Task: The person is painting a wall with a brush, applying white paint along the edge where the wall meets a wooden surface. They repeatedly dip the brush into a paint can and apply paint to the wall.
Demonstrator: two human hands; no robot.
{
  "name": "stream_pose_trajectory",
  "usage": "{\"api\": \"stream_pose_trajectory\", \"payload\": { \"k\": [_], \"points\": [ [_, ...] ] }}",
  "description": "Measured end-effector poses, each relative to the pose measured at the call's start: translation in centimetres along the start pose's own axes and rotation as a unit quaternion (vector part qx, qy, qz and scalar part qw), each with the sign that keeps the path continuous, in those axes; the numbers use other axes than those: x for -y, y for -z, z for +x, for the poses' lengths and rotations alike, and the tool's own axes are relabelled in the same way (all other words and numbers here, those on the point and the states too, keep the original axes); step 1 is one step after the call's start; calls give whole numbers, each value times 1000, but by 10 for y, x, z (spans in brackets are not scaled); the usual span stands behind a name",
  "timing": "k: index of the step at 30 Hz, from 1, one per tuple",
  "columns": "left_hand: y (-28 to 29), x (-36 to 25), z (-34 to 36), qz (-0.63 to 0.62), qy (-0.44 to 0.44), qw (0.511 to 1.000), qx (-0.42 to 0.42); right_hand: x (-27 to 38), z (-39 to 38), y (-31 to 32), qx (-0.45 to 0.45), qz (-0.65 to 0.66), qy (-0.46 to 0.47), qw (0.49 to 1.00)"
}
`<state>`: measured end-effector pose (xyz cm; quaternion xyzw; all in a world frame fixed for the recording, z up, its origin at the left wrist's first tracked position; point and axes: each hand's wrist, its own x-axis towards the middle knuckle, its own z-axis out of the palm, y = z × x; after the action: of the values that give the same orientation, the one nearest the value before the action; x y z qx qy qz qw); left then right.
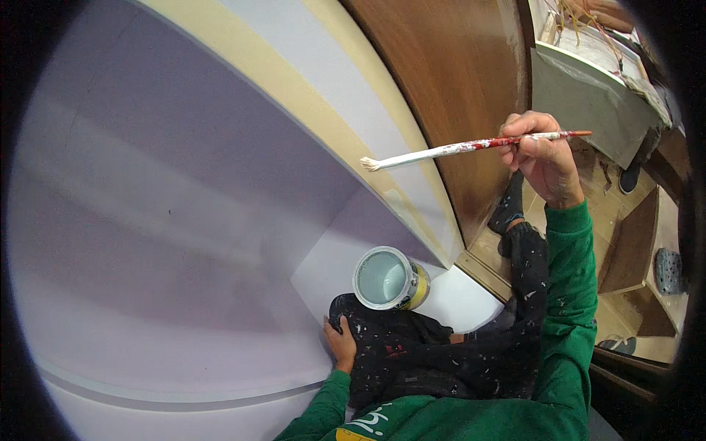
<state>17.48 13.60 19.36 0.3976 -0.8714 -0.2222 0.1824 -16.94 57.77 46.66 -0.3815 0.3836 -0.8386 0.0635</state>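
My right hand (pixel 540 154) is raised at the right, its fingers closed round a long thin paintbrush (pixel 460 149). The brush lies nearly level, and its splayed pale bristles point left at a cream band (pixel 334 125) on the wall edge. Whether the bristles touch it, I cannot tell. White and red paint smears cover the handle. My left hand (pixel 340 345) rests on my bent knee, holding nothing, fingers apart as far as they show. Just beyond the knee stands an open paint can (pixel 384 278) with pale liquid inside.
A lilac wall (pixel 184 184) fills the left. Right of the cream and pale bands stands a brown wooden door panel (pixel 448 88). Farther right are a grey-covered piece with loose wires (pixel 588 95), a wooden box-like piece (pixel 632 242) and another person's foot (pixel 630 178).
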Motion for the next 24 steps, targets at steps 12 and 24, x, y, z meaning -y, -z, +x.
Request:
{"api": "stream_pose_trajectory", "payload": {
  "k": [12, 24],
  "points": [
    [1, -3, 6, -18, -6, 1000, 14, -3, 28, 10, 1, -14, -71, 997],
    [-1, 2, 8, -24, 6, 1000, 10, 11, 31, 4, 19, -41, -59, 997]
  ]
}}
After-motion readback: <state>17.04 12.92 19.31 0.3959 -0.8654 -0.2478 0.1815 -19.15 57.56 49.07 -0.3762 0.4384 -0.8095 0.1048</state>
